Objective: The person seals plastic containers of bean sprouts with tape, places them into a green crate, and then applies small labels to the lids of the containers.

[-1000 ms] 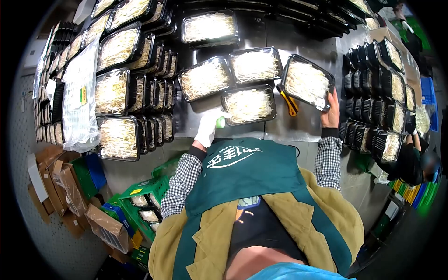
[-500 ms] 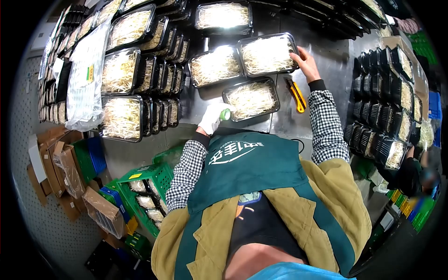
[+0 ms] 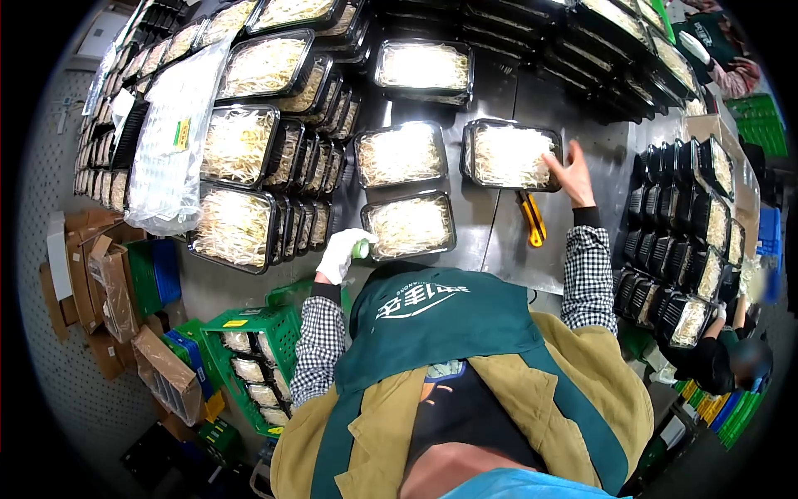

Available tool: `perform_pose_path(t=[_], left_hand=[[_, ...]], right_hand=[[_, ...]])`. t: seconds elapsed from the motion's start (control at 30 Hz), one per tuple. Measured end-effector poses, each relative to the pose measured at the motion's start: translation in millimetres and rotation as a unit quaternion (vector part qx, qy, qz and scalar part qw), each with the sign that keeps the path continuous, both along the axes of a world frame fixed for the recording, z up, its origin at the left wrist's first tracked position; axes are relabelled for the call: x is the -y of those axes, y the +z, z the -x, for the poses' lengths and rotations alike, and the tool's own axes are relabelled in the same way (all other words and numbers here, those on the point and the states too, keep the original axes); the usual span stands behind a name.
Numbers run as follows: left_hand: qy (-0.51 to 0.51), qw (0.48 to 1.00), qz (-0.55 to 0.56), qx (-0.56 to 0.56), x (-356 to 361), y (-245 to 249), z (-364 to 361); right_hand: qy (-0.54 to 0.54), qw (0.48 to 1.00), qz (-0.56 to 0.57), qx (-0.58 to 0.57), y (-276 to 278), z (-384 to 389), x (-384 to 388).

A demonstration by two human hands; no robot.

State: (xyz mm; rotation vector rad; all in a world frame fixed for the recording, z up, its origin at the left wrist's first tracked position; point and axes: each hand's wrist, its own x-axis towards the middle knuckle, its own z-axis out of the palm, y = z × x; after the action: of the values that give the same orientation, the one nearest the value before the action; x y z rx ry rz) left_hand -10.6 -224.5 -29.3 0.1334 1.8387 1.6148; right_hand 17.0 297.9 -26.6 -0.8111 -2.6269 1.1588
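My left hand (image 3: 336, 258), in a white glove, is closed around a small green roll-like object (image 3: 360, 249), much of it hidden by the fingers. Right beside it lies a black tray of bean sprouts (image 3: 409, 224). A second bean sprout tray (image 3: 401, 155) sits just behind that one. My bare right hand (image 3: 575, 176) is at the right end of another bean sprout tray (image 3: 507, 155), which appears to rest on one more tray. Its thumb reaches over the rim while the fingers are spread off the edge. Below that tray lies a yellow utility knife (image 3: 533, 220).
Stacks of bean sprout trays stand left (image 3: 241, 145), at the back and right (image 3: 690, 241). A clear plastic bag (image 3: 170, 141) hangs over the left stacks. A green crate (image 3: 249, 320) with packed trays is low at left. Other people work at the right.
The tray at my right hand has shifted right, away from its neighbour, and now lies straight. My right hand's fingers have spread from its edge. The view has shifted slightly.
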Motion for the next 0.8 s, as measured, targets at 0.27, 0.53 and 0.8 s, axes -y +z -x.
perform_pose_path(t=[0.27,0.53,0.8], left_hand=[[0.154,0.982,0.082,-0.076,-33.7,8.4,6.6],[0.16,0.983,0.079,-0.051,-27.3,21.4,4.7],[0.291,0.936,-0.183,0.08,-53.4,81.3,29.1]], right_hand=[[0.035,0.989,0.119,0.081,-14.9,238.1,70.3],[0.134,0.918,0.31,-0.21,27.9,194.8,102.2],[0.16,0.923,0.317,-0.145,94.5,76.3,150.2]])
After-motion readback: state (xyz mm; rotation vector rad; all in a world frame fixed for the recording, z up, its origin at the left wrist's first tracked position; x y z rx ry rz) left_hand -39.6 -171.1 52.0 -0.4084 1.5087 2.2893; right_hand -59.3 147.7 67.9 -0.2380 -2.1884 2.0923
